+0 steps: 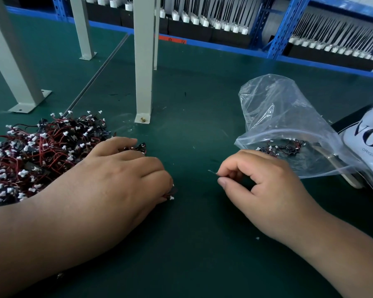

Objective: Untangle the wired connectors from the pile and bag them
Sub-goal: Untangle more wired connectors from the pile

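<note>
The bag (289, 117) lies to the right of and just beyond the right hand (265, 188), its zip mouth turned toward the person and its long axis running up and away across the desk (192, 130). That makes the right hand much the nearer to it, while the left hand (125, 175) would have to cross the open green gap between the two. The left grip is curled down at the near edge of the pile (37, 151), closed over a wired connector (171, 195) whose white plug peeps out beneath the hand; its forefinger reaches to loose pieces at the pile's rim. The right grip pinches a thin dark sliver (213, 172) between thumb and forefinger — too small to say what it is. A few bagged connectors (282, 146) sit just inside the mouth. Nothing stands between the right hand and the bag; a grey post (143, 61) rises well behind, and a white printed sack (370, 136) lies just right of the bag.
</note>
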Action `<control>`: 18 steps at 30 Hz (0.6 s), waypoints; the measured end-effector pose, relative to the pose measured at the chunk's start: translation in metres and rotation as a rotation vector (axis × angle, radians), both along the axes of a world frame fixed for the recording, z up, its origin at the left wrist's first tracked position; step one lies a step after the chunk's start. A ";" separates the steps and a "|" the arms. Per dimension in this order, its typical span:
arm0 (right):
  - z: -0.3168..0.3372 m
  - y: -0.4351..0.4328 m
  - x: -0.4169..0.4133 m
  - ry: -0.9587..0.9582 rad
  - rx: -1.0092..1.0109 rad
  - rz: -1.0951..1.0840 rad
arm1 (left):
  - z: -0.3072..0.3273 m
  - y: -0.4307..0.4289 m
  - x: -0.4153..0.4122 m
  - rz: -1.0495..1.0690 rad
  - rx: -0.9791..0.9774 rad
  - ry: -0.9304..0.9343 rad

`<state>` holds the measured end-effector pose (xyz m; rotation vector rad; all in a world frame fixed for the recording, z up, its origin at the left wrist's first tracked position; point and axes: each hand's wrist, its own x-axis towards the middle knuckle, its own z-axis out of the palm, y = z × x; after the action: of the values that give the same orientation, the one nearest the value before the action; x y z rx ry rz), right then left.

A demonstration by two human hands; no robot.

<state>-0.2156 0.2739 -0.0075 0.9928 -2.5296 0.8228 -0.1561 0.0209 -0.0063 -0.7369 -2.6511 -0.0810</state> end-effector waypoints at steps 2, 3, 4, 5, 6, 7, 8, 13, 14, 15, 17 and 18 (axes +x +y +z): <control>0.000 0.000 -0.001 0.017 0.016 -0.012 | 0.004 0.002 0.003 0.003 -0.023 -0.005; 0.000 0.000 -0.001 0.012 0.028 -0.015 | 0.006 0.004 0.003 0.015 -0.041 -0.016; 0.000 0.000 -0.001 -0.001 0.042 -0.013 | 0.008 0.005 0.004 0.039 -0.053 -0.034; -0.001 0.000 -0.001 -0.022 0.056 -0.004 | 0.009 0.007 0.004 0.088 -0.045 -0.063; -0.001 0.000 0.000 -0.045 0.071 0.011 | 0.012 0.008 0.005 0.152 -0.015 -0.112; -0.002 -0.001 0.000 -0.066 0.085 0.030 | 0.014 0.009 0.005 0.203 -0.008 -0.179; -0.002 -0.001 0.001 -0.081 0.096 0.049 | 0.016 0.011 0.003 0.230 -0.029 -0.200; -0.002 0.002 0.000 -0.124 0.036 0.051 | 0.008 0.007 -0.004 0.302 -0.263 -0.191; -0.002 0.003 -0.001 -0.132 0.019 0.030 | 0.011 0.006 -0.004 0.300 -0.281 -0.203; -0.002 0.004 -0.002 -0.139 0.013 0.010 | 0.014 0.006 -0.006 0.287 -0.304 -0.200; -0.003 0.005 -0.004 -0.165 0.031 -0.024 | 0.010 0.001 -0.010 0.260 -0.242 -0.176; -0.004 0.005 -0.005 -0.178 0.050 -0.033 | 0.011 0.000 -0.010 0.233 -0.157 -0.158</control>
<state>-0.2206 0.2788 -0.0111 0.9285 -2.7203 0.8786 -0.1657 0.0204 0.0051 -0.4808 -2.9001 0.1398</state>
